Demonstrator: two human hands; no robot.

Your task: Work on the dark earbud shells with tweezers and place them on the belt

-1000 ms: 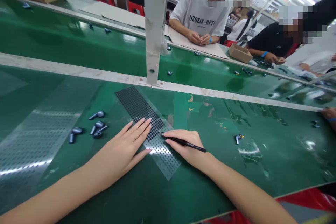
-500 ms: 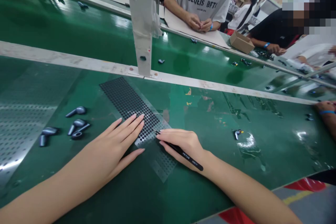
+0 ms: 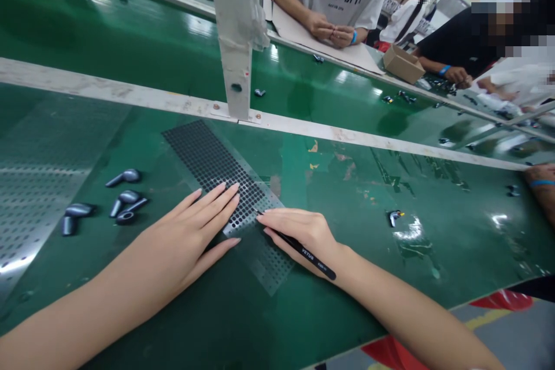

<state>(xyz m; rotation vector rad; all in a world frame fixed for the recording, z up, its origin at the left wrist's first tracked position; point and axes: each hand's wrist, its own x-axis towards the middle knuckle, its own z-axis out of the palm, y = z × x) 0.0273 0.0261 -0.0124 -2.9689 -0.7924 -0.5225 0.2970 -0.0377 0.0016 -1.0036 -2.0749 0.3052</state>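
Note:
Flat on the green table lies a clear sheet of small black round stickers (image 3: 203, 153), set in rows, slanting down to the right. My left hand (image 3: 191, 231) rests on its lower left part with fingers stretched out. In my right hand (image 3: 303, 228) is a pair of black tweezers (image 3: 310, 257), its tips at the sheet's lower dots. Whether a dot is between the tips is too small to tell. Left of my left hand lie several dark blue earbuds (image 3: 129, 196), two of them touching or nearly so.
A white rail (image 3: 173, 101) with an upright post (image 3: 234, 40) runs behind the sheet. Beyond it is a green belt (image 3: 295, 84) with scattered earbuds. Coworkers sit across, near a cardboard box (image 3: 403, 63). One earbud with a yellow bit (image 3: 394, 218) lies right; a perforated clear sheet (image 3: 39, 185) lies left.
The view has shifted slightly. Both hands stay nearly in place on the sheet, with the tweezer tips still at the lower dots. The earbud behind the post has shifted slightly left.

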